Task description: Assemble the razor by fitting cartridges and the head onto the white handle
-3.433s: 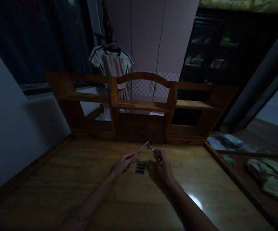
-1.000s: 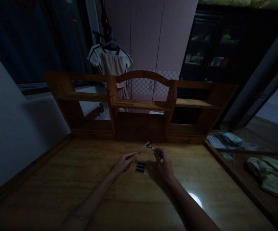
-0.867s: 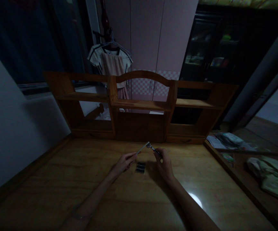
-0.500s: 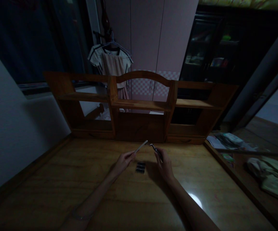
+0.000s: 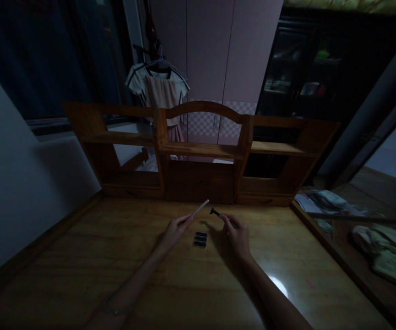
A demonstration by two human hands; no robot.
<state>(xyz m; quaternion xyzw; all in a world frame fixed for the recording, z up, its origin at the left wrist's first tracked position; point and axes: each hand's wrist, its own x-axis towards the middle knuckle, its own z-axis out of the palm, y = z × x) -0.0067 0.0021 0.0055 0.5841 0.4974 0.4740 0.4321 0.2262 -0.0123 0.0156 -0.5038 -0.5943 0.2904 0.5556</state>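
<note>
My left hand (image 5: 176, 231) is closed on the lower end of a thin, pale, flat stick (image 5: 200, 208), which tilts up to the right. Across from it, my right hand (image 5: 236, 233) pinches a slim dark handle with a small forked head (image 5: 214, 212), much like a razor handle. The forked head points left toward the stick's upper end, with a small gap between the two. Below and between both hands, a small clear pack with three dark strips (image 5: 200, 239) lies flat on the wooden tabletop (image 5: 122, 256). Dim light hides finer details.
A wooden shelf unit (image 5: 203, 147) with small drawers stands along the table's far edge. A raised wooden edge (image 5: 335, 254) borders the right side; beyond it lie papers and bags (image 5: 324, 201) and a pale cloth (image 5: 390, 254). A white wall (image 5: 29, 183) rises at left.
My right hand has turned the dark handle, so its head, seen side-on as a hook before, now shows a forked shape and sits slightly lower. My left hand has barely moved.
</note>
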